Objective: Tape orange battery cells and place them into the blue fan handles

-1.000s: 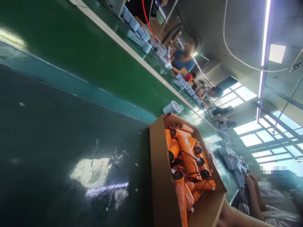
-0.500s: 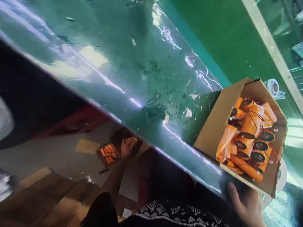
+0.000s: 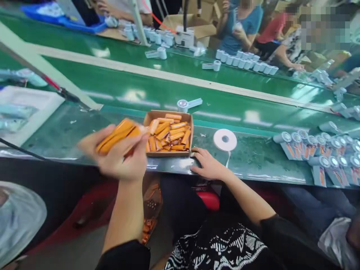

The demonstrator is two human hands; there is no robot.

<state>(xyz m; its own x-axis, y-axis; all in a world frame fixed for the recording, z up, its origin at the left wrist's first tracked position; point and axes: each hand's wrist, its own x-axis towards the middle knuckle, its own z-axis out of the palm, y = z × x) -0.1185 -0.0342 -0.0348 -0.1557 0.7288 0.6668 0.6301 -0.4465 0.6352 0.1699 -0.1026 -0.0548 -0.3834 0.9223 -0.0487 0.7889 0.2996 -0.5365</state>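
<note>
My left hand (image 3: 119, 157) is raised in front of the table edge and grips a bundle of orange cylindrical parts (image 3: 118, 135), blurred by motion. Just to its right a small cardboard box (image 3: 168, 113) on the dark green table holds many more orange parts (image 3: 168, 135). My right hand (image 3: 206, 165) rests flat on the table edge beside the box's lower right corner, fingers spread, holding nothing. A white tape roll (image 3: 225, 140) lies just beyond that hand.
A small white fan (image 3: 187, 104) lies on the green conveyor behind the box. Several fan assemblies (image 3: 320, 153) are laid out at the right. A white tray (image 3: 25, 108) sits at the left. Other people work across the belt among rows of white parts (image 3: 244, 62).
My view swung up from the floor to the table. My left hand came up from a box on the floor with orange parts in it. My right hand stays by the cardboard box.
</note>
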